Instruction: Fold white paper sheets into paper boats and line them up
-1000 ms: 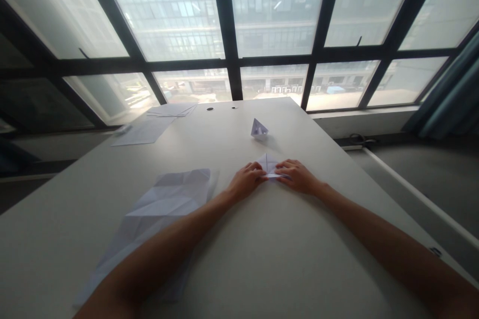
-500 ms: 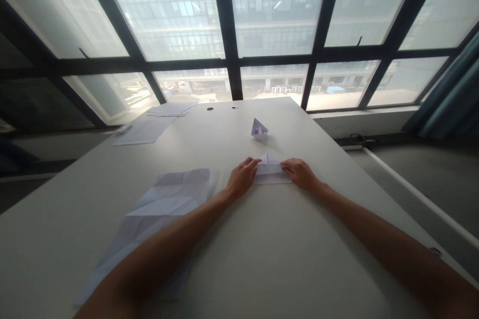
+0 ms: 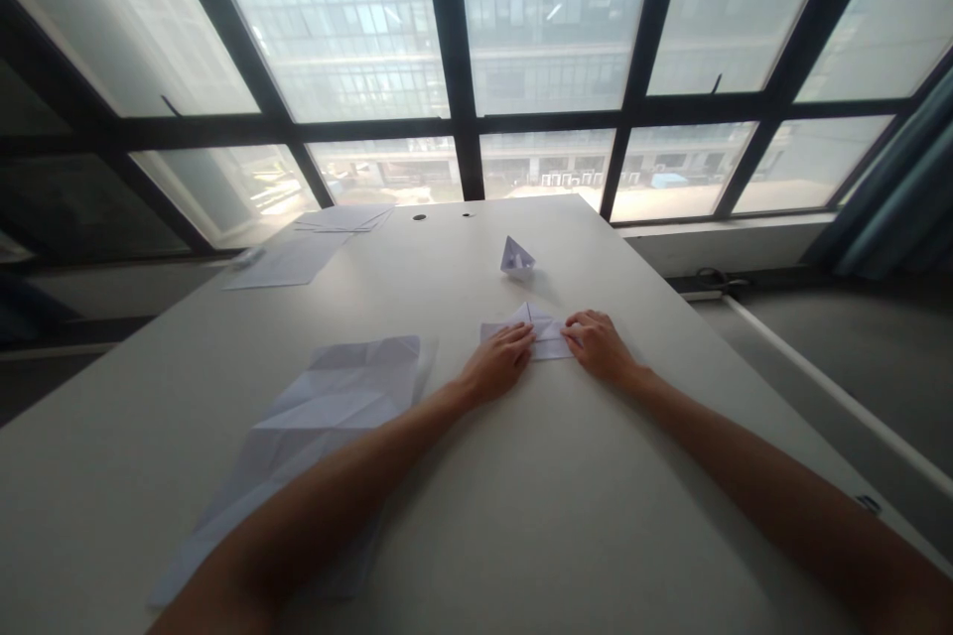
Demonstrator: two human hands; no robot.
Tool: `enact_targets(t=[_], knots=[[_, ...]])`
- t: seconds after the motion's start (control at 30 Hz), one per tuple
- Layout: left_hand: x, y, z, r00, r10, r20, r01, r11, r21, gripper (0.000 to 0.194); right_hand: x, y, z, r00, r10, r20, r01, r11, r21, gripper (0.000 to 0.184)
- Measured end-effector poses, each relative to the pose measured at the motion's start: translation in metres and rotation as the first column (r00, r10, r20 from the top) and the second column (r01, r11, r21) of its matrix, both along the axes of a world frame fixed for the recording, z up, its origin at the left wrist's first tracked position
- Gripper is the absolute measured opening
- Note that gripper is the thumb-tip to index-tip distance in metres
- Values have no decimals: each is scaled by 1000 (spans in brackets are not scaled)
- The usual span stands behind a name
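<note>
1. In the head view, the folded paper [image 3: 551, 346] that you are working on lies flat on the white table [image 3: 566, 496], just right of the centre of the frame, with a pointed peak at its top and flat strips reaching out to both sides.
2. Your left hand [image 3: 500, 359] is open, palm down, its outstretched fingers laid over the left part of that paper.
3. Your right hand [image 3: 598, 345] has its fingers bent and touching the paper's right end; you cannot tell here whether they pinch it or only press.
4. Above your hands in the frame, near the paper's peak, stands a small folded paper shape [image 3: 517, 261].
5. At the lower left, a large creased sheet [image 3: 335, 402] lies partly under your left forearm.
6. Farther up on the left, you have flat sheets [image 3: 287, 263] near the table's far edge.
7. Dark-framed windows [image 3: 551, 20] fill the top, and a blue curtain [image 3: 885, 203] hangs at the right edge.
</note>
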State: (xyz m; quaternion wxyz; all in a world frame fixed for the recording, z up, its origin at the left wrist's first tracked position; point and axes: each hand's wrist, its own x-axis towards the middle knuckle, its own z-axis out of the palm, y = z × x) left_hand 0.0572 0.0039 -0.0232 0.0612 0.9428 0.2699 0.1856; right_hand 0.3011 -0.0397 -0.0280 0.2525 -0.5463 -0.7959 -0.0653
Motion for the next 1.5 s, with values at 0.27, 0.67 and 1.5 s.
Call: enact_targets(t=[0.27, 0.67, 1.5], knots=[[1, -1, -4, 1000, -7, -15, 6, 995, -96, 46, -4, -2, 0, 994, 88, -64, -87, 996, 21, 32], [0, -4, -7, 982, 146, -119, -154, 987, -56, 47, -1, 7, -18, 956, 242, -165, -262, 958, -118, 42], [0, -1, -1, 988, 154, -23, -155, 987, -45, 47, 0, 4, -7, 965, 206, -162, -223, 970, -97, 46]])
